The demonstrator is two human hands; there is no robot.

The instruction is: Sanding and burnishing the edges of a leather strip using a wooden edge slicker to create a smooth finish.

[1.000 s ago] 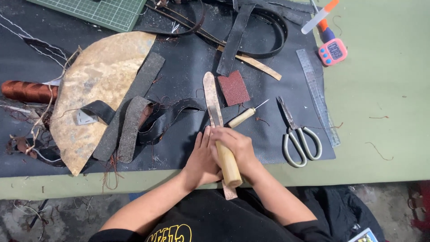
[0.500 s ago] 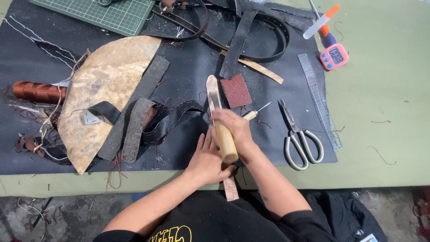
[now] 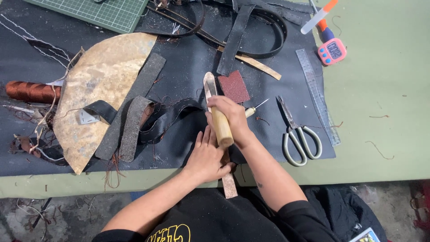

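My right hand grips a wooden-handled tool and presses it against a long tan leather strip lying on the black leather mat. My left hand lies flat on the near part of that strip, whose end hangs over the table's front edge. A small awl lies just right of my right hand. A red-brown sandpaper square sits beside the strip's far end.
Scissors and a metal ruler lie at the right. A pink timer is at the back right. Black straps, a tan half-round leather piece, a thread spool and a green cutting mat fill the left.
My right hand has pushed the tool farther away along the strip. My left hand still holds the strip's near part down.
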